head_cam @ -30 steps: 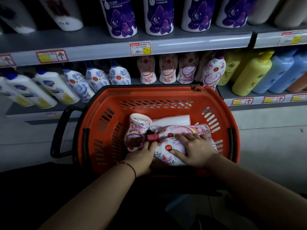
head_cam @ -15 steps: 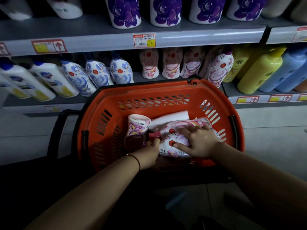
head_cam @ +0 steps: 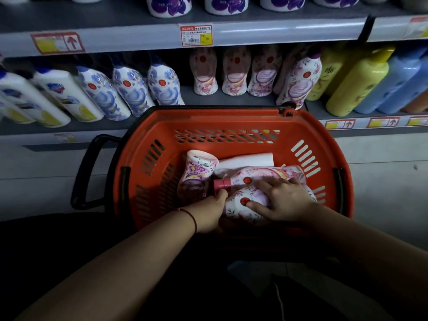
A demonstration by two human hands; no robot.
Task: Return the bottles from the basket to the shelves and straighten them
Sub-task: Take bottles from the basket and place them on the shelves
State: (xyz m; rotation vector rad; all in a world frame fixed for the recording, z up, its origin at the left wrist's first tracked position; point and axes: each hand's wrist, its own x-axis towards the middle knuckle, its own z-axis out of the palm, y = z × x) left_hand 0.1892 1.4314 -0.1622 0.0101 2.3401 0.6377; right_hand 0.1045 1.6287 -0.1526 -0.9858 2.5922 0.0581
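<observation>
There is just the one view — a wide-angle camera worn on the person's head, looking forward and steeply down. It sits close over the orange basket [head_cam: 234,126], which fills the middle of the picture, with both forearms running up from the bottom edge to the left hand [head_cam: 208,212] and right hand [head_cam: 284,200] inside it. Further ahead it faces the shelves [head_cam: 139,35] straight on; the lower row of bottles [head_cam: 236,70] shows whole, the upper row only by its bases at the top edge. The wide lens bends the shelf lines and splays the bottles outward — most at the sides.
</observation>
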